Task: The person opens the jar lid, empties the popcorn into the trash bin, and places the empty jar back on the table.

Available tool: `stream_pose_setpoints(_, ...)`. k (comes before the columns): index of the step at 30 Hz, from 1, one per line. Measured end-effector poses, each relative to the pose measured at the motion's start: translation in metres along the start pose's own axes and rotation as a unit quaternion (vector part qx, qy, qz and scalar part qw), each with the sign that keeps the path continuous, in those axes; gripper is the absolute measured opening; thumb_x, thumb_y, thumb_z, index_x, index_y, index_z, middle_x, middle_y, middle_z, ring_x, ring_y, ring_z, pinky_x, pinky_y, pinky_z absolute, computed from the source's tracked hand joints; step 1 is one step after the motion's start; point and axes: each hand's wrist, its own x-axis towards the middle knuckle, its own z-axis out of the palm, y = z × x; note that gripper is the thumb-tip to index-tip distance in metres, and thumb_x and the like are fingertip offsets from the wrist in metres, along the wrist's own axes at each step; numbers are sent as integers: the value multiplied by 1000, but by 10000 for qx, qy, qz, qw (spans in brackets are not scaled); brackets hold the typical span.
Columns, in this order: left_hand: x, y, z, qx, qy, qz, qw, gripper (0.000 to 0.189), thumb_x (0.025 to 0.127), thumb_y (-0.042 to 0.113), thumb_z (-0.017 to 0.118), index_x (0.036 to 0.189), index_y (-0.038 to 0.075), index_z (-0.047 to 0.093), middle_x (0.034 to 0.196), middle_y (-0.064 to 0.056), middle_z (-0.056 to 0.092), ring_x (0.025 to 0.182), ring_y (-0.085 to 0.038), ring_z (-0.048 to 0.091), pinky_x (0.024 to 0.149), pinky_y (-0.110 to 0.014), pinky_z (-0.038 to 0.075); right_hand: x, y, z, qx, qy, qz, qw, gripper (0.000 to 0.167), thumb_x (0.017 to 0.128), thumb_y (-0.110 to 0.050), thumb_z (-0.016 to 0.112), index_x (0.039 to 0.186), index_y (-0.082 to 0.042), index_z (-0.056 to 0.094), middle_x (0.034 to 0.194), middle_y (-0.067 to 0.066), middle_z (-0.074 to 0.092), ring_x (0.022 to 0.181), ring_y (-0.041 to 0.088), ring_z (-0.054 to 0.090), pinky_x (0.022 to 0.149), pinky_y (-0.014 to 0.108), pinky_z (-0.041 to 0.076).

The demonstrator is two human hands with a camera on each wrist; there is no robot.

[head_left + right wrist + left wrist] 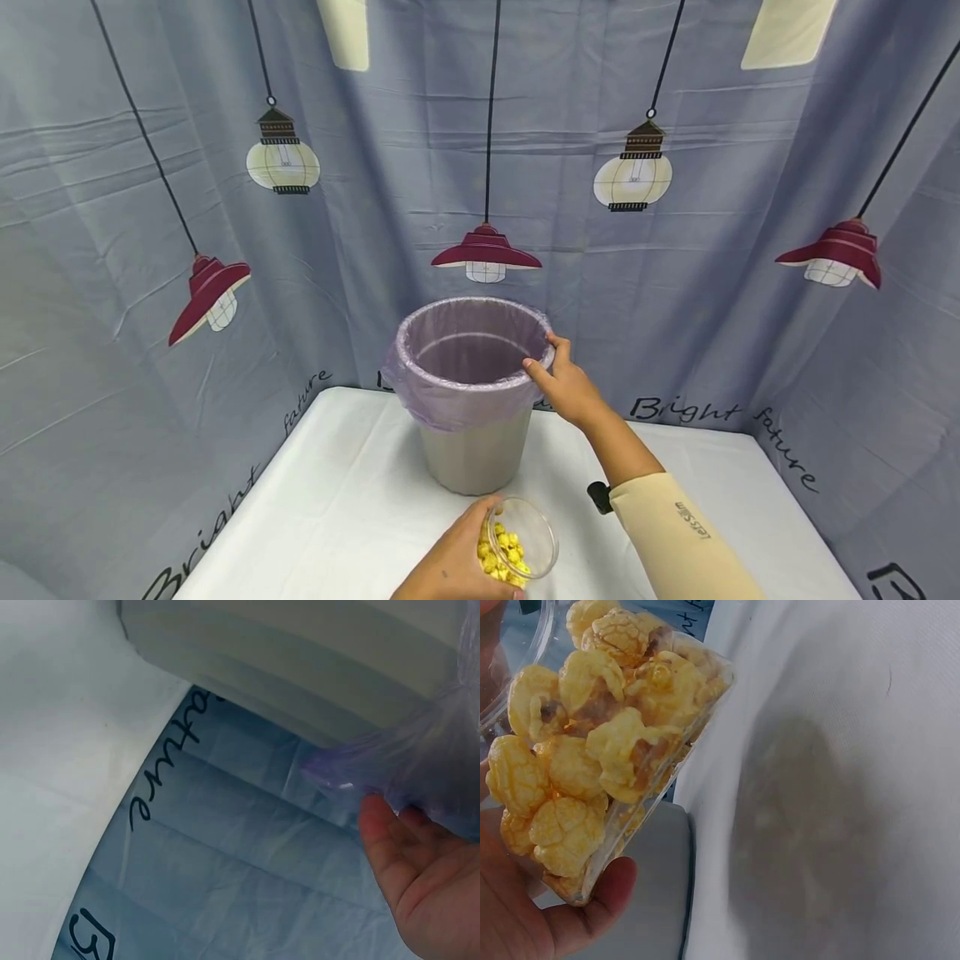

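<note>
While the left hand [453, 562] holds a clear cup [542, 537], the right hand [576, 393] grips a bin [476, 458].
Left fingers curl around the cup, raised over the white table [337, 500] in front of the bin, yellow popcorn [501, 557] inside; right thumb and fingers clasp the rim, where a purple liner [457, 408] folds over the outside.

place: curtained booth | lamp-print curtain [570, 192] on three sides | white table [345, 500]
</note>
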Motion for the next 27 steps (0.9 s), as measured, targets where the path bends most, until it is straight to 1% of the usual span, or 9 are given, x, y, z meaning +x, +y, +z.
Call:
stream_pose_setpoints(2,0,2,-2,22,35,-85,10000,105,62,50,92,148,27,37,144,1,48,129,-21,49,107,-54,42,1,0,0,17,-3,-35,10000,82,98,-66,38,156,-19,4,147,34,41,129,50,48,100,65,41)
stream_pose_setpoints(4,-1,3,-3,106,85,-88,9999,106,61,53,92,149,25,37,145,2,48,130,-21,49,107,-54,42,1,0,0,40,1,-65,10000,82,98,-65,38,156,-19,3,147,35,41,129,51,48,101,65,40)
stream_pose_setpoints(8,-3,4,-5,293,181,14,9994,110,61,57,90,150,24,36,145,2,47,131,-20,48,108,-52,42,3,3,1,52,67,-93,9999,80,99,-65,37,156,-20,3,147,34,41,129,51,48,101,65,40)
stream_pose_setpoints(15,-6,3,-7,358,172,45,9992,110,61,60,89,150,23,36,145,2,47,130,-19,48,108,-51,42,3,6,4,-32,63,-81,9999,82,98,-67,35,157,-21,2,147,34,41,128,50,49,99,65,41)
stream_pose_setpoints(21,-6,3,-10,418,273,105,9987,110,60,60,89,149,22,36,145,1,47,131,-21,48,108,-52,42,2,4,3,-41,106,-150,9998,80,99,-65,36,157,-19,4,147,35,41,128,51,49,99,66,40)
stream_pose_setpoints(24,-7,3,-10,407,245,116,9988,110,61,60,89,149,22,36,145,2,47,131,-20,48,107,-51,43,2,4,2,-59,163,-206,9996,80,99,-64,38,156,-18,6,149,32,39,131,50,47,102,66,39)
stream_pose_setpoints(27,-9,3,-10,467,223,130,9986,110,61,62,88,150,22,35,146,2,46,131,-19,48,108,-50,43,2,6,2,-127,232,-228,9994,81,99,-65,38,157,-17,7,156,27,32,136,47,41,104,66,37)
